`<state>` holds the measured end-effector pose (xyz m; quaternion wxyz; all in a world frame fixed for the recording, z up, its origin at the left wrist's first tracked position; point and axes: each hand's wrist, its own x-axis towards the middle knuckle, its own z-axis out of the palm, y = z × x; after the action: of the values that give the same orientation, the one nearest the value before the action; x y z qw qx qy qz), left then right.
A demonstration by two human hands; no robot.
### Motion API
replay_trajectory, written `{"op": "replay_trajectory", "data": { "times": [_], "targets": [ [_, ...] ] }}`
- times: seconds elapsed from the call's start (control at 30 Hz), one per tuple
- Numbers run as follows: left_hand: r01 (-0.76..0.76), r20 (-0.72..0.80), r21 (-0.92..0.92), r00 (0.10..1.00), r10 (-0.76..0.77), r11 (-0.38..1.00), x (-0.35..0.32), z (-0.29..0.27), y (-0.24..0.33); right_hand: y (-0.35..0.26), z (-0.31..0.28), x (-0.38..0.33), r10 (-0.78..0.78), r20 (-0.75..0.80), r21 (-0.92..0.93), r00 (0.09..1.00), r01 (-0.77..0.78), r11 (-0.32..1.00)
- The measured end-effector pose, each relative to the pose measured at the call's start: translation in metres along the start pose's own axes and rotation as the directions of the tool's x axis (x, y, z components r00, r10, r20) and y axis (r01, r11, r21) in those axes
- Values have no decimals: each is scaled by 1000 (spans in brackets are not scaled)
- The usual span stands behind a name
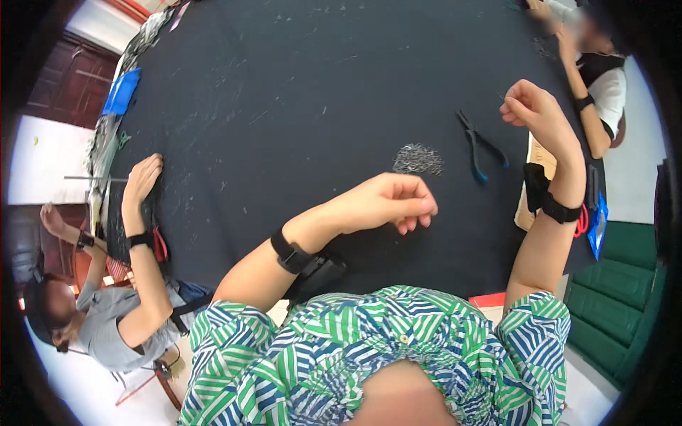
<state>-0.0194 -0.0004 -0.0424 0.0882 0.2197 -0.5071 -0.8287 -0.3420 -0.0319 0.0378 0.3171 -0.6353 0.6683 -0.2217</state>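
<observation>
Curled left hand (387, 202) fingers near metal pile (418, 159); right hand (534, 113) pinched, contents unclear.

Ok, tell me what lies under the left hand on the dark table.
The left hand hovers, fingers curled, over the dark table. Just beyond it lies a small pile of metal pieces. Whatever sits beneath the palm is covered.

Left hand (387, 202) near metal pile (418, 159); right hand (534, 110) pinching, perhaps wire.

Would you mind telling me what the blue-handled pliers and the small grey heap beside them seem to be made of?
The blue-handled pliers look like dark metal with smooth plastic or rubber grips. The small grey heap looks like fine metal pieces, perhaps wire, judging by its faint glint; it is too small to be sure.
</observation>
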Motion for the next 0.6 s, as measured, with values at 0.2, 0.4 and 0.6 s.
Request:
{"op": "replay_trajectory", "data": {
  "times": [0.2,0.4,0.6],
  "targets": [
    [-182,-351,126,911,215,975,-11,6,21,-67,32,-29,-179,119,15,977,178,984],
    [-371,-392,373,768,507,850,-22,13,51,-92,57,-61,-539,130,53,832,537,842],
    [-256,-224,384,907,358,887,-32,15,54,-91,60,-62,-550,150,-21,822,558,829]
  ]
}}
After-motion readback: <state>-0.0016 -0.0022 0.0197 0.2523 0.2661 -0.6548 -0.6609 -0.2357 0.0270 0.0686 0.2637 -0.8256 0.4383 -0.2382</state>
